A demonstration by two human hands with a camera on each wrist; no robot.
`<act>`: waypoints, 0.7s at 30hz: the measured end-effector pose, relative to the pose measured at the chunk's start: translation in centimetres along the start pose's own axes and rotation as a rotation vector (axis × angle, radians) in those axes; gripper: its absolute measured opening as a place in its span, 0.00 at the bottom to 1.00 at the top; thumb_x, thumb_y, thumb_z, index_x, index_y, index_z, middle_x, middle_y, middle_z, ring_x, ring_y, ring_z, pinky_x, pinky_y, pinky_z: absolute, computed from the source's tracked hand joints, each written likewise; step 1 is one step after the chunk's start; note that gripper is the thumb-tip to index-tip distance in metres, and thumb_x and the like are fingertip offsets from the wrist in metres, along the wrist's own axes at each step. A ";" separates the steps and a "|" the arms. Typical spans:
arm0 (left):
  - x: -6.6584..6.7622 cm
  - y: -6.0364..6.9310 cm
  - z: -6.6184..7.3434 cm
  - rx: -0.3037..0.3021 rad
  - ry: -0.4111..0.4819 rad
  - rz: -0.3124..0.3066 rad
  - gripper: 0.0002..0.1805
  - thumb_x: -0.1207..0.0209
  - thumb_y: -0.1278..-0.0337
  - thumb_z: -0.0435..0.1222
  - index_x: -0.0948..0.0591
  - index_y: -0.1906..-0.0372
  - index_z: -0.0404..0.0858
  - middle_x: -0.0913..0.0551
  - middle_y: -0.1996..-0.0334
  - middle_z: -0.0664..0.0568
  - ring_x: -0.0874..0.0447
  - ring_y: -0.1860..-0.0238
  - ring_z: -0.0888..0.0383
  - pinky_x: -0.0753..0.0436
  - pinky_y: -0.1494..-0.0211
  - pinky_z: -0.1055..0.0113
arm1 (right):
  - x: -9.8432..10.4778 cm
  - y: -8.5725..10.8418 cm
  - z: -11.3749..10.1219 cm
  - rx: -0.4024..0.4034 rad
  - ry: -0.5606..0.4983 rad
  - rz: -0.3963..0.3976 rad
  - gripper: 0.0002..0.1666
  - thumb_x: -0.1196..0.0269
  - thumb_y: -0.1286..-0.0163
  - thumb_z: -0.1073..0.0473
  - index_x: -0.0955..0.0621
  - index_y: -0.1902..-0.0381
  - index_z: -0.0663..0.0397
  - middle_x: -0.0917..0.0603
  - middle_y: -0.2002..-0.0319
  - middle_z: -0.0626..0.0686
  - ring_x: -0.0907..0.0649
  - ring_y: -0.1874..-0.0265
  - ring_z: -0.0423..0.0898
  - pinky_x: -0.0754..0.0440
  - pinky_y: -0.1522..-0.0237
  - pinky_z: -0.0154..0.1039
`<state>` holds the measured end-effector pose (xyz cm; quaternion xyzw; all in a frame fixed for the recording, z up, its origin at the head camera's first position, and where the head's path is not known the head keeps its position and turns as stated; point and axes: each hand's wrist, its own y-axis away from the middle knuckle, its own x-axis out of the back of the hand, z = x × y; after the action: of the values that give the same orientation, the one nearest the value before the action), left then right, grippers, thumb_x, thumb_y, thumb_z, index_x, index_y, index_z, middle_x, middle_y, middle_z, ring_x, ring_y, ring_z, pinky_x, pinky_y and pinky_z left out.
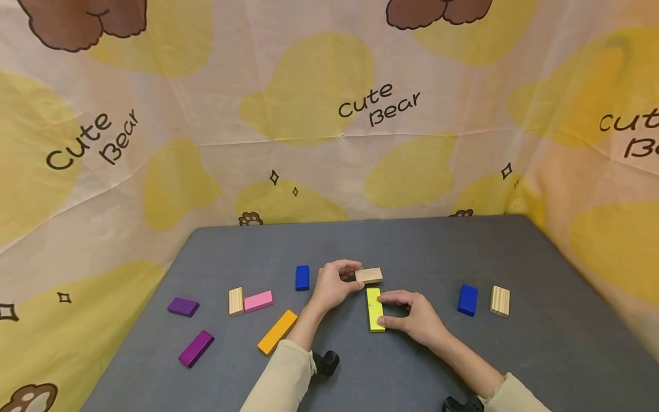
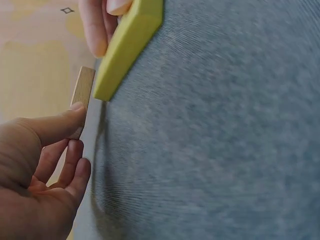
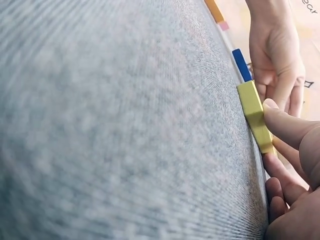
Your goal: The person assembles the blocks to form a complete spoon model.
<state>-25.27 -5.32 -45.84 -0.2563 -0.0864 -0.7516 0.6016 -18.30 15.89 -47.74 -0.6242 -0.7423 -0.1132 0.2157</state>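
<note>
Near the middle of the grey table, my left hand [image 1: 332, 286] pinches one end of a plain wooden block [image 1: 369, 276]; the left wrist view has the thumb on the face of this wooden block [image 2: 84, 85]. Just in front of it is a yellow-green block [image 1: 375, 310], pointing towards me. My right hand [image 1: 421, 321] holds that block from the right, its thumb at the near end and a finger towards the far end. In the right wrist view, thumb and fingertips touch the yellow-green block [image 3: 250, 102]. A small gap appears between the two blocks.
Left of my hands lie a blue block [image 1: 302, 278], an orange block [image 1: 277, 332], a pink block [image 1: 258, 301] touching a wooden block [image 1: 235, 301], and two purple blocks [image 1: 183, 306]. Rightward are another blue block [image 1: 468, 300] and a striped wooden block [image 1: 500, 301]. Printed cloth surrounds the table.
</note>
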 end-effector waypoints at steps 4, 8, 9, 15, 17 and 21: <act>-0.1 0.2 -0.3 0.009 0.010 -0.016 0.20 0.27 0.51 0.29 0.15 0.50 0.36 0.13 0.57 0.52 0.16 0.54 0.57 0.21 0.48 0.59 | -0.1 0.0 -0.1 0.021 0.006 0.008 0.24 0.21 0.50 0.55 0.12 0.53 0.46 0.16 0.51 0.46 0.21 0.46 0.50 0.29 0.43 0.55; -0.4 0.1 -0.4 0.009 0.003 -0.025 0.20 0.27 0.52 0.28 0.14 0.50 0.36 0.13 0.58 0.52 0.16 0.54 0.57 0.21 0.48 0.60 | -0.3 0.0 -0.2 0.027 0.010 0.018 0.23 0.22 0.48 0.55 0.12 0.52 0.48 0.15 0.51 0.46 0.22 0.47 0.50 0.29 0.45 0.54; -0.5 0.1 -0.4 0.005 -0.003 -0.025 0.20 0.27 0.52 0.28 0.14 0.51 0.36 0.13 0.58 0.52 0.17 0.54 0.57 0.21 0.48 0.60 | -0.3 0.0 -0.2 0.025 0.011 0.020 0.23 0.22 0.48 0.56 0.12 0.52 0.48 0.15 0.51 0.46 0.22 0.47 0.50 0.29 0.45 0.53; -0.7 0.1 -0.5 -0.006 -0.064 -0.053 0.18 0.28 0.51 0.27 0.14 0.52 0.38 0.14 0.57 0.53 0.17 0.52 0.55 0.23 0.45 0.57 | -0.5 0.0 -0.5 0.019 0.014 0.020 0.23 0.22 0.48 0.57 0.12 0.53 0.48 0.15 0.52 0.46 0.22 0.48 0.49 0.29 0.46 0.52; -0.7 0.1 -0.4 -0.003 -0.084 -0.070 0.18 0.29 0.50 0.27 0.15 0.51 0.38 0.14 0.57 0.54 0.18 0.51 0.54 0.23 0.44 0.57 | -0.5 0.0 -0.6 0.014 0.012 0.017 0.22 0.22 0.48 0.57 0.12 0.53 0.48 0.15 0.51 0.46 0.22 0.48 0.49 0.29 0.46 0.52; -0.6 0.1 -0.5 0.000 -0.103 -0.088 0.18 0.29 0.49 0.29 0.15 0.51 0.40 0.14 0.56 0.55 0.19 0.50 0.56 0.24 0.44 0.58 | -0.4 -0.1 -0.7 -0.009 -0.001 0.014 0.23 0.22 0.49 0.57 0.12 0.53 0.48 0.16 0.51 0.46 0.22 0.47 0.49 0.30 0.45 0.52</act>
<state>-25.20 -5.07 -46.53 -0.2906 -0.1283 -0.7632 0.5626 -18.17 15.19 -47.31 -0.6304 -0.7375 -0.1151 0.2133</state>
